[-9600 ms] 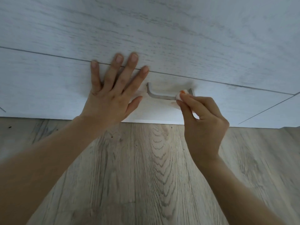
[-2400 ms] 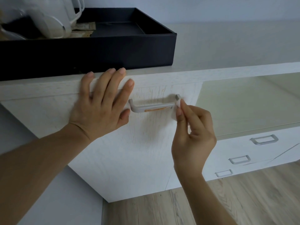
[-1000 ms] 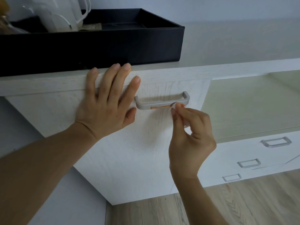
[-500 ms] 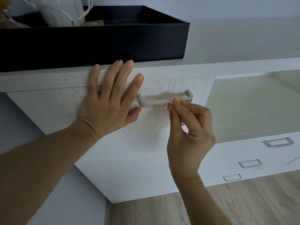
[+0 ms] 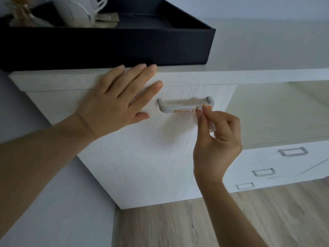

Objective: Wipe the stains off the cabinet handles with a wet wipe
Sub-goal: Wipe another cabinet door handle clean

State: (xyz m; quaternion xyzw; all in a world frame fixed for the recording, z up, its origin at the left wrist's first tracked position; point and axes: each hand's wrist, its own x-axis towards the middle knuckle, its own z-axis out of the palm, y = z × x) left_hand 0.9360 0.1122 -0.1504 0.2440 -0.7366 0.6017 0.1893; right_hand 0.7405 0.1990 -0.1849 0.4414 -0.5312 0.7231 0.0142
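A grey metal handle is fixed to the top drawer front of a white wood-grain cabinet. An orange stain streaks the handle's lower edge. My right hand pinches a small white wet wipe, smeared orange, against the right end of the handle. My left hand lies flat, fingers straight, on the drawer front just left of the handle, fingertips at the cabinet's top edge.
A black open box sits on the cabinet top, holding a white jug and a glass item. Lower drawers to the right carry three small grey handles. Wood-look floor lies below; a grey wall is at left.
My right hand with the wipe slid back right along the handle, from its middle to its right end, uncovering more of the orange streak. My left hand stayed flat on the drawer front.
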